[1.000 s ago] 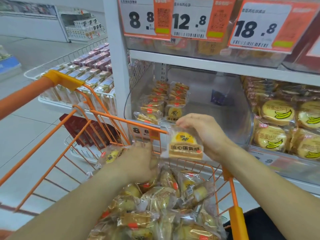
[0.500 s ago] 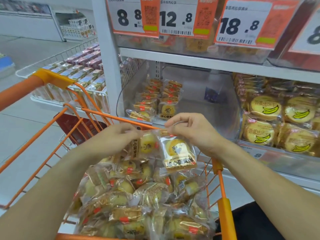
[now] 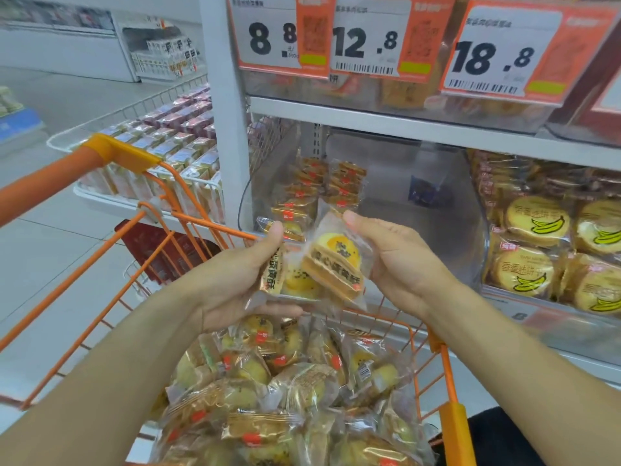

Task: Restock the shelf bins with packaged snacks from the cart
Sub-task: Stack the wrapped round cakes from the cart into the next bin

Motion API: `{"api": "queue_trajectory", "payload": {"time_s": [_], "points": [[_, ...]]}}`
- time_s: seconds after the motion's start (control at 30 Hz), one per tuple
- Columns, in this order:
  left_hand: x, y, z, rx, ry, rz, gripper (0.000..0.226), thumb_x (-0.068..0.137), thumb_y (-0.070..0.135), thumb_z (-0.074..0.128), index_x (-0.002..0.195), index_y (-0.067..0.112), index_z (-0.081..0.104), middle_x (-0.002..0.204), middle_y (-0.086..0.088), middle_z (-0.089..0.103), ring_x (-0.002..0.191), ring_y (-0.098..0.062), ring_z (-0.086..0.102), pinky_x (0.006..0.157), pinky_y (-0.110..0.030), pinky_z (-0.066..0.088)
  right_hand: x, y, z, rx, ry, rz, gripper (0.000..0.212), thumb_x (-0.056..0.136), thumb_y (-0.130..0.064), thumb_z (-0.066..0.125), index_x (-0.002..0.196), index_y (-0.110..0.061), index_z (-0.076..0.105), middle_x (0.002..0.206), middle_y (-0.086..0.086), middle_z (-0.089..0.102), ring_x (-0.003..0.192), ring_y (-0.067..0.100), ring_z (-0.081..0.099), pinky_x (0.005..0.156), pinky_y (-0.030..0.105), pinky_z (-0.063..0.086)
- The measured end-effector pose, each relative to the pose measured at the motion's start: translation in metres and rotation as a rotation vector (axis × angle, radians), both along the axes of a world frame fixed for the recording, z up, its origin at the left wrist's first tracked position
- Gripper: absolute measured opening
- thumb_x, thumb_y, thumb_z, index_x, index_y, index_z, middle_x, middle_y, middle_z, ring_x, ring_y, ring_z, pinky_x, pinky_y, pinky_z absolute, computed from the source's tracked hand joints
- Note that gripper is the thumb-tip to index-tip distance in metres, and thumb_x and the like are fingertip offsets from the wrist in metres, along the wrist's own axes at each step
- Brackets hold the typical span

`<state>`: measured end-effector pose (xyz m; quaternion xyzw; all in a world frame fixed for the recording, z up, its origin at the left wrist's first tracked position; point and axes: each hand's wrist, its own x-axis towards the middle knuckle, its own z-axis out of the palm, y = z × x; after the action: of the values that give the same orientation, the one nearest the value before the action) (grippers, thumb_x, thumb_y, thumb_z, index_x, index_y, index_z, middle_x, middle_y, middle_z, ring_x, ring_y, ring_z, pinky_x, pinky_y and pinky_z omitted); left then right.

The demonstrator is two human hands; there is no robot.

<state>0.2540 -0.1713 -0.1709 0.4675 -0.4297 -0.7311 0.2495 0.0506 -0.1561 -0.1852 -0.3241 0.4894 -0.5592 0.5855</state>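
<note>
Nearest: orange cart [image 3: 457, 428] basket is heaped with loose wrapped egg-yolk pastries [image 3: 295, 398], too many and too overlapped to count.

Above the heap, two packs are in hand. Left hand [image 3: 232, 280] has thumb on top and fingers curled under one pack [image 3: 289, 277]. Right hand [image 3: 396, 260] has thumb and fingers clamped on the second pack [image 3: 336, 264], held tilted and touching the first. Both sit over the cart's front rim, just short of the bin.

Handling, judged: light, soft crumbly cake in slick crinkly film. Squeezing would crush it, so hold by the flat faces or the sealed edge, with light pressure.

Beyond: clear shelf bin [image 3: 437, 230] is mostly bare, with a small stack of the same pastries [image 3: 316, 193] at back left in roughly two columns, exact count unclear. The next bin right holds banana-print cakes [image 3: 537, 223], at least five showing. Three price tags [image 3: 366, 42] are readable above.
</note>
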Motion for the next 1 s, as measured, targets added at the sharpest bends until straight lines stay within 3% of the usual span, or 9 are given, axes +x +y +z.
{"api": "queue_trajectory", "payload": {"time_s": [0.2,0.33,0.43,0.53,0.6,0.7,0.8,0.93,1.0], "points": [[-0.006,-0.001,-0.007,-0.007,0.259,0.182,0.037,0.103,0.031,0.042,0.121,0.008,0.064,0.12,-0.022,0.069,0.114,-0.045,0.063,0.091,-0.053,0.054,0.012,0.0,-0.003,-0.012,0.129,-0.134,0.039,0.098,-0.032,0.062,0.103,0.006,0.067,0.099,0.018,0.076,0.084,0.026,0.072,0.074,0.034,0.062],[-0.009,-0.002,-0.01,-0.048,0.416,0.182,0.048,0.106,0.04,0.031,0.119,0.007,0.063,0.13,-0.019,0.064,0.116,-0.036,0.063,0.095,-0.054,0.049,0.026,0.001,-0.013,-0.144,0.472,-0.259,0.045,0.097,-0.053,0.055,0.087,-0.009,0.058,0.087,0.019,0.066,0.084,0.039,0.066,0.081,0.059,0.055],[-0.012,0.005,-0.006,-0.171,0.52,0.105,0.06,0.097,0.054,0.036,0.126,0.01,0.065,0.133,-0.015,0.063,0.126,-0.03,0.059,0.105,-0.048,0.046,0.037,0.002,-0.009,-0.213,0.493,-0.293,0.039,0.101,-0.05,0.048,0.085,-0.014,0.05,0.08,0.008,0.056,0.085,0.041,0.062,0.077,0.06,0.054],[-0.017,0.006,-0.013,-0.417,0.362,0.118,0.037,0.09,0.03,0.066,0.121,0.011,0.069,0.126,-0.017,0.067,0.12,-0.034,0.061,0.102,-0.05,0.048,0.043,0.001,-0.008,-0.279,0.48,-0.33,0.037,0.102,-0.048,0.049,0.084,-0.016,0.05,0.079,0.008,0.057,0.081,0.036,0.064,0.074,0.058,0.055],[-0.017,0.004,-0.017,-0.505,0.24,0.208,0.052,0.08,0.027,0.077,0.123,0.004,0.063,0.12,-0.024,0.066,0.113,-0.041,0.063,0.095,-0.049,0.053,0.044,0.0,-0.007,-0.302,0.411,-0.3,0.044,0.095,-0.057,0.055,0.086,-0.014,0.051,0.081,0.012,0.059,0.081,0.039,0.063,0.075,0.06,0.054],[-0.014,0.003,-0.015,-0.57,0.265,0.286,0.041,0.083,0.027,0.072,0.115,0.002,0.067,0.113,-0.03,0.066,0.097,-0.036,0.067,0.082,-0.04,0.057,0.042,-0.001,0.0,-0.22,0.3,-0.128,0.068,0.069,-0.068,0.075,0.11,-0.017,0.055,0.109,0.011,0.068,0.094,0.03,0.071,0.083,0.055,0.059],[-0.013,0.002,-0.014,-0.622,0.299,0.294,0.032,0.084,0.03,0.074,0.102,0.004,0.072,0.099,-0.018,0.071,0.092,-0.024,0.068,0.086,-0.036,0.055,0.033,0.001,0.007,-0.197,0.154,0.117,0.071,0.067,-0.034,0.088,0.127,-0.013,0.054,0.114,0.008,0.072,0.095,0.023,0.074,0.08,0.046,0.061],[-0.016,0.012,-0.014,-0.828,-0.004,0.226,0.038,0.084,0.043,0.068,0.085,0.006,0.062,0.068,0.007,0.07,0.066,-0.004,0.066,0.066,-0.016,0.049,0.001,-0.004,0.01,-0.295,0.213,0.304,0.06,0.066,-0.014,0.086,0.119,0.001,0.062,0.108,0.02,0.072,0.097,0.035,0.071,0.081,0.047,0.06],[-0.02,0.004,-0.019,-0.879,-0.175,0.131,0.051,0.092,0.057,0.048,0.092,0.009,0.065,0.085,0.003,0.072,0.082,-0.005,0.068,0.075,-0.016,0.048,-0.015,-0.008,0.012,-0.322,0.285,0.286,0.064,0.063,-0.011,0.088,0.12,0.001,0.062,0.111,0.021,0.071,0.102,0.037,0.071,0.087,0.049,0.059]]}}
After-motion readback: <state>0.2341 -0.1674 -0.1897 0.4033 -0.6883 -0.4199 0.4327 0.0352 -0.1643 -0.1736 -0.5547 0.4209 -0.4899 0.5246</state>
